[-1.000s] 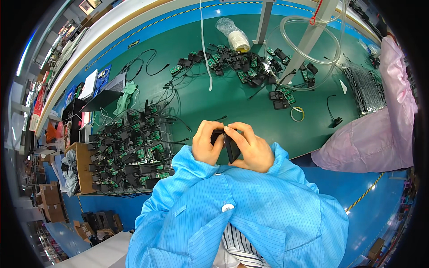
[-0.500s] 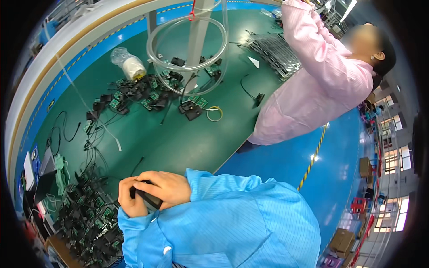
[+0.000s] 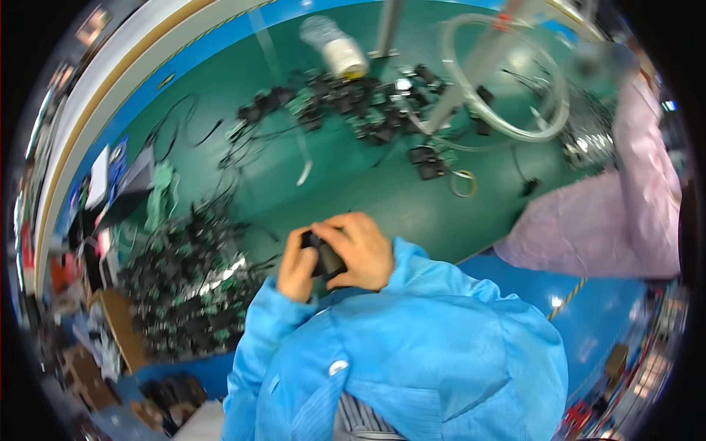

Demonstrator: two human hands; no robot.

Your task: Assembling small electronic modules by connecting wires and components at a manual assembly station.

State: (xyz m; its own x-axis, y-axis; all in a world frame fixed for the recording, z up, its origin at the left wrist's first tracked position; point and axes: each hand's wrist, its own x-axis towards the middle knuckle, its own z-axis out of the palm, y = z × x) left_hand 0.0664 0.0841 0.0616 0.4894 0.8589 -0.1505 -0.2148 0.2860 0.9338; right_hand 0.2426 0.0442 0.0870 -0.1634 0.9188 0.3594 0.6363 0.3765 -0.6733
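Observation:
Between my two hands, close to my body at the table's near edge, is a small black plastic case (image 3: 334,263). My left hand (image 3: 294,270) grips its left end, fingers curled round it. From the right, my right hand (image 3: 366,251) closes over it, the thumb lying across the top. The fingers cover much of the case, and blur hides its details. To the left of my hands lies a large heap of black cased boards with cables (image 3: 191,294), green circuit boards showing among them.
A looser row of boards and black cases (image 3: 353,103) lies farther back on the green table (image 3: 287,209), beside a bagged white roll (image 3: 344,57). A clear hose coil (image 3: 548,131) hangs by a post. At right stands a co-worker in a pink coat (image 3: 581,228).
The view has swung left and moved, so the table items appear farther right and higher. Both hands still hold the black case. The co-worker now sits at the picture's right rim.

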